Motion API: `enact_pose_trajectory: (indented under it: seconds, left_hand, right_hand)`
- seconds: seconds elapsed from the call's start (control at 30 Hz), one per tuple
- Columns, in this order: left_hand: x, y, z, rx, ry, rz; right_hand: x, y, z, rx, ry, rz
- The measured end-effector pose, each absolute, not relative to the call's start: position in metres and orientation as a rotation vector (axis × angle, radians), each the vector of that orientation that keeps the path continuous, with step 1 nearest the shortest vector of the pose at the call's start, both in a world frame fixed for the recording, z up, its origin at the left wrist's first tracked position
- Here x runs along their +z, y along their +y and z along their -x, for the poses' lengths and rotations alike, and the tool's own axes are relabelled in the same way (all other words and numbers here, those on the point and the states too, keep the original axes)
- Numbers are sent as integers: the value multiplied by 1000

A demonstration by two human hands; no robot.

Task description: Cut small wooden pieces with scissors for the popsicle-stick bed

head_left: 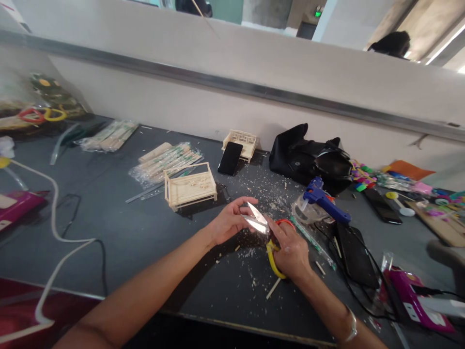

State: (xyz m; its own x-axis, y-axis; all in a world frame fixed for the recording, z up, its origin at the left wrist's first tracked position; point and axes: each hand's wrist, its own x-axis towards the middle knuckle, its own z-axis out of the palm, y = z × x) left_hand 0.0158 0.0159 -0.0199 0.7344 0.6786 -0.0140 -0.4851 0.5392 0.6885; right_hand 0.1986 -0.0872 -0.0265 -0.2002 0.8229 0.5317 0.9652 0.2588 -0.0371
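Observation:
My right hand (pixel 293 249) is closed round a pair of scissors (pixel 258 219) with one red and one yellow handle loop. The blades are parted and point up and left, toward my left hand (pixel 230 222). Its fingers are bent together beside the blades, and whatever they pinch is too small or hidden to name. Left of the hands stands a small model frame (pixel 191 186) built of thin wooden sticks, with little pieces on its flat deck. Wood crumbs and a loose stick (pixel 273 289) lie around and below the scissors.
Behind are packs of wooden sticks (pixel 165 164), a phone (pixel 230 158) leaning on a second stick model (pixel 244 141), and a black bag (pixel 308 157). To the right lie a blue glue gun (pixel 325 199), a black device (pixel 358 254) with cables and a magenta box (pixel 417 298). A white cable (pixel 54 208) runs left.

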Motion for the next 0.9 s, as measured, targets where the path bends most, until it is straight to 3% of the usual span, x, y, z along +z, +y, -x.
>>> enact_pose_trajectory:
  seconds: [0.17, 0.4, 0.9]
  left_hand:
    - [-20, 17, -16, 700, 316, -734]
    - [-14, 13, -19, 752, 330, -761]
    - [-17, 21, -18, 802, 321, -584]
  right_hand:
    - [-30, -88, -199, -438, -2060, 1613]
    - [-34, -84, -205, -95, -1848, 1573]
    - [-33, -76, -214, -132, -1659, 1594]
